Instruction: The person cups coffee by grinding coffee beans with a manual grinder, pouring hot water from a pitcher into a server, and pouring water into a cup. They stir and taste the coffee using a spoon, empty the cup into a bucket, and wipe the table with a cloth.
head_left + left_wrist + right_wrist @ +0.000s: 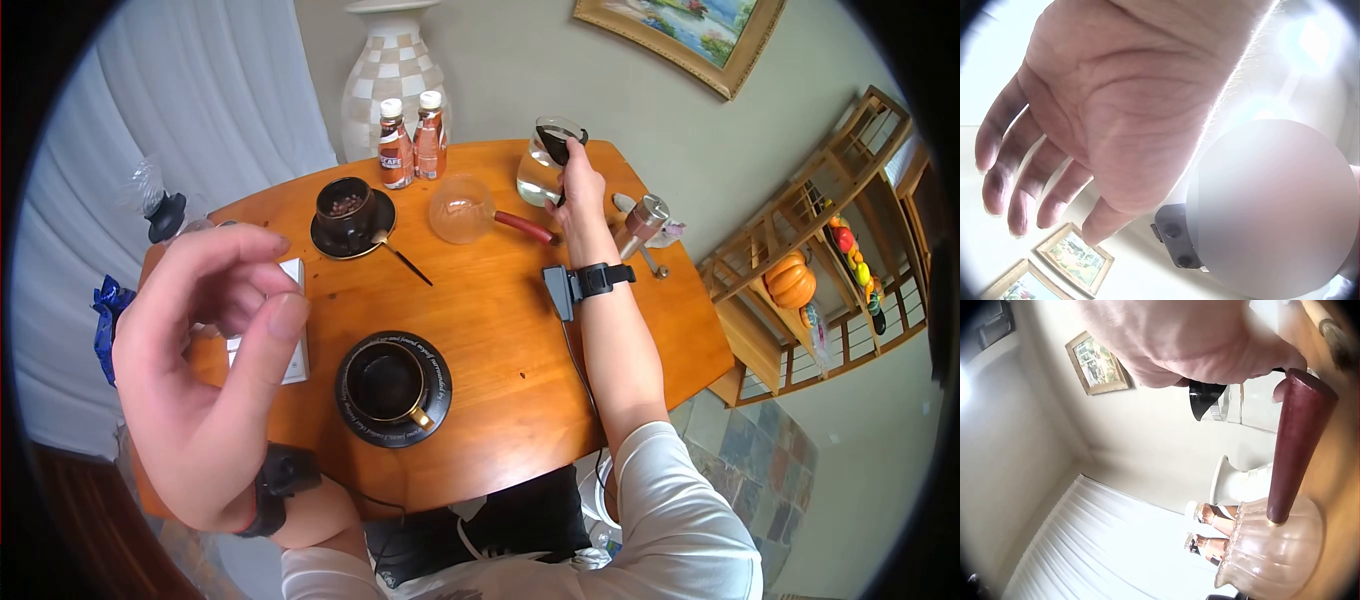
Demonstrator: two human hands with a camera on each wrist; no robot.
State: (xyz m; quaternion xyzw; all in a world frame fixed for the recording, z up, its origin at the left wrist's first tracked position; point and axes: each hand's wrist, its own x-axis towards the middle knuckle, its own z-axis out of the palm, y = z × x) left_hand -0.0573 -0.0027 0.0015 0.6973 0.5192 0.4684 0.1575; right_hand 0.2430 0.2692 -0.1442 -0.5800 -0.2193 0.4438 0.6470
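My right hand (567,182) reaches to the far side of the round wooden table (500,330) and grips the black handle of a glass pitcher (540,165). In the right wrist view the right hand (1197,344) fills the top, with the pitcher (1260,406) just below it. A clear glass bowl (460,210) with a dark red handle (1297,444) lies beside the pitcher. My left hand (255,285) is raised near the camera, fingers loosely curled and holding nothing; the left wrist view shows the left hand's (1104,125) bare palm.
A black cup on a saucer (390,388) sits near me. Another black cup (345,208) with a spoon (400,255), two brown bottles (396,145), a metal grinder (640,225) and a white box (297,350) share the table. A checked vase (390,70) and a wooden shelf (800,270) stand beyond.
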